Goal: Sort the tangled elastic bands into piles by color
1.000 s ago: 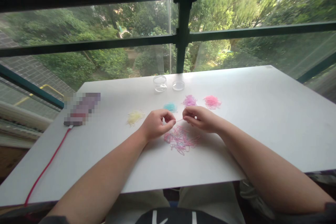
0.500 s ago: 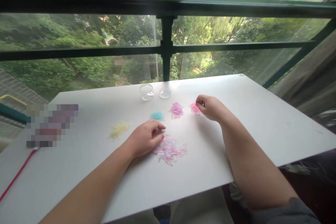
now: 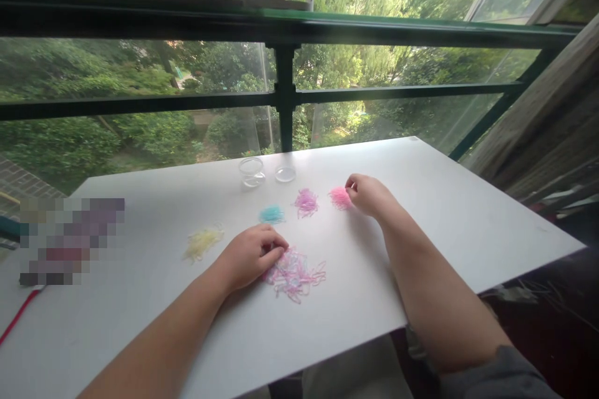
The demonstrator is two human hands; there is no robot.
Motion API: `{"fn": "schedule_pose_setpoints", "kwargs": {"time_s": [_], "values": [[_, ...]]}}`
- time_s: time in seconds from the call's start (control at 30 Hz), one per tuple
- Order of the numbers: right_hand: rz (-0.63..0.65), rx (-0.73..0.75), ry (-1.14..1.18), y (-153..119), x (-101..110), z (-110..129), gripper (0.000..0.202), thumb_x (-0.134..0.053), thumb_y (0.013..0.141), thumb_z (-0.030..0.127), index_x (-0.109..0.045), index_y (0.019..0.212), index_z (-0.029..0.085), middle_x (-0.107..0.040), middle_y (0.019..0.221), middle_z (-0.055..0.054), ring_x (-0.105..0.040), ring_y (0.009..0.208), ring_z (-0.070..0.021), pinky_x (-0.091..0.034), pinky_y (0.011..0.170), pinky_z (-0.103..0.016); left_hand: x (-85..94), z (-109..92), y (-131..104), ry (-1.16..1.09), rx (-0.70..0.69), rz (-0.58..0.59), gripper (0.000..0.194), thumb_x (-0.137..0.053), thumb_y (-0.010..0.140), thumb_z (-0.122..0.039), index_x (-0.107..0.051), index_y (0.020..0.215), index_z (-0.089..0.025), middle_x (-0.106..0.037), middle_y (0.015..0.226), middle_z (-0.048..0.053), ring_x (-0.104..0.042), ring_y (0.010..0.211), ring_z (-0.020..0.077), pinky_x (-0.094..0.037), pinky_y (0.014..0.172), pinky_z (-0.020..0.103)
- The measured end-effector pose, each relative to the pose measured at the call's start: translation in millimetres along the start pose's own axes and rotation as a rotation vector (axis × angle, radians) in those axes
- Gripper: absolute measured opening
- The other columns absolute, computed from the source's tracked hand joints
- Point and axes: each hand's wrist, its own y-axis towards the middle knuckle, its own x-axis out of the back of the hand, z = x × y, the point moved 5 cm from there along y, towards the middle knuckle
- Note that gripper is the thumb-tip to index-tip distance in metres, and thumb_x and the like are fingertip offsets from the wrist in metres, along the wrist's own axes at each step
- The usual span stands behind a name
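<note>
My left hand point(image 3: 251, 257) rests at the upper left edge of a mixed pile of thin pink, lilac and pale blue strands point(image 3: 294, 277) that look like small rubber bands. Its thumb and fingertips are pressed together at the strands; anything between them is too small to make out. At the right edge of the pink pile point(image 3: 339, 197), my right hand point(image 3: 370, 194) is closed in a pinch, its contents hidden. A purple pile point(image 3: 306, 202), a turquoise pile point(image 3: 272, 214) and a pale yellow pile point(image 3: 203, 242) lie to the left of the pink one.
A clear round container point(image 3: 251, 173) and a shallow clear dish or lid point(image 3: 285, 174) stand near the back edge of the white table point(image 3: 140, 324). A pixelated object point(image 3: 70, 243) with a red cable point(image 3: 19, 317) lies at the left. Green railings point(image 3: 284, 96) run behind the table.
My left thumb and fingers have come together at the mixed pile. My right hand stays pinched beside the pink pile, covering slightly less of it. The whole view has shifted a little.
</note>
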Motion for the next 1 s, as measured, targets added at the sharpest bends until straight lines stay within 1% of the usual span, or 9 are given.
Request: {"fn": "schedule_pose_setpoints", "kwargs": {"time_s": [0.2,0.33,0.4,0.47,0.57,0.63,0.7,0.83,1.0], "values": [[-0.257,0.066,0.258,-6.0,19.1,6.5,0.025,-0.039,0.081,0.016,-0.061,0.092,0.019,-0.067,0.076,-0.005,-0.056,0.062,-0.0172,-0.038,0.057,-0.026,-0.3,-0.5,-0.5,0.0,-0.006,0.005,0.018,-0.052,0.083,-0.027,-0.069,0.087,-0.024,-0.063,0.09,0.0,-0.056,0.076,0.0124,-0.044,0.071,0.025],[-0.368,0.089,0.417,-7.6,27.0,3.7,0.025,-0.036,0.081,0.016,-0.058,0.092,0.019,-0.064,0.069,-0.003,-0.056,0.057,-0.0162,-0.04,0.057,-0.026,-0.7,0.6,-0.4,0.004,-0.016,-0.004,0.017,-0.052,0.082,-0.025,-0.069,0.086,-0.023,-0.063,0.09,0.001,-0.056,0.076,0.0125,-0.044,0.071,0.025],[-0.402,0.056,0.399,-7.0,30.8,-1.5,0.025,-0.034,0.083,0.018,-0.057,0.095,0.019,-0.065,0.071,-0.004,-0.058,0.061,-0.0171,-0.041,0.059,-0.026,-0.8,0.7,-0.1,0.007,-0.021,-0.007,0.017,-0.052,0.082,-0.024,-0.069,0.086,-0.023,-0.063,0.089,0.001,-0.056,0.076,0.0129,-0.044,0.071,0.025],[-0.347,-0.021,0.286,-4.3,30.7,-8.5,0.024,-0.034,0.085,0.021,-0.057,0.095,0.019,-0.066,0.074,-0.006,-0.059,0.067,-0.0193,-0.041,0.061,-0.028,-0.6,0.3,0.0,0.008,-0.028,-0.013,0.018,-0.052,0.082,-0.024,-0.069,0.086,-0.022,-0.063,0.089,0.002,-0.056,0.076,0.0135,-0.045,0.072,0.025],[0.023,-0.143,0.072,0.9,14.3,-19.5,0.021,-0.04,0.085,0.025,-0.058,0.086,0.016,-0.067,0.069,-0.009,-0.06,0.065,-0.0208,-0.04,0.059,-0.029,-0.4,-0.6,-0.2,0.008,-0.038,-0.018,0.018,-0.051,0.082,-0.024,-0.069,0.086,-0.022,-0.064,0.089,0.003,-0.056,0.077,0.0142,-0.045,0.073,0.025],[0.249,-0.161,-0.012,1.0,1.9,-23.5,0.018,-0.045,0.082,0.026,-0.059,0.08,0.015,-0.067,0.062,-0.01,-0.059,0.058,-0.0196,-0.04,0.058,-0.029,-0.4,-0.7,-0.3,0.014,-0.038,-0.017,0.018,-0.051,0.082,-0.024,-0.069,0.085,-0.022,-0.064,0.089,0.003,-0.056,0.078,0.0142,-0.045,0.073,0.025],[0.343,-0.158,-0.003,1.0,-5.8,-23.9,0.017,-0.048,0.081,0.026,-0.059,0.077,0.014,-0.067,0.06,-0.009,-0.059,0.053,-0.0179,-0.04,0.056,-0.028,-0.5,-0.6,-0.3,0.02,-0.035,-0.014,0.018,-0.052,0.081,-0.023,-0.069,0.085,-0.023,-0.064,0.089,0.002,-0.056,0.077,0.0141,-0.045,0.073,0.025],[0.294,-0.162,0.184,2.3,-9.3,-19.3,0.018,-0.044,0.085,0.026,-0.056,0.089,0.014,-0.07,0.065,-0.008,-0.061,0.052,-0.0158,-0.041,0.054,-0.026,-0.5,-1.6,-0.2,0.025,-0.04,-0.004,0.018,-0.052,0.082,-0.023,-0.069,0.086,-0.022,-0.063,0.089,0.002,-0.056,0.077,0.0138,-0.045,0.072,0.025],[0.014,-0.166,0.24,3.0,7.7,-17.5,0.021,-0.037,0.088,0.026,-0.054,0.097,0.016,-0.07,0.076,-0.008,-0.062,0.063,-0.0179,-0.04,0.059,-0.027,0.0,-3.0,-0.3,0.022,-0.053,-0.015,0.018,-0.052,0.081,-0.022,-0.069,0.084,-0.022,-0.064,0.087,0.002,-0.057,0.078,0.0139,-0.044,0.072,0.024]]}}
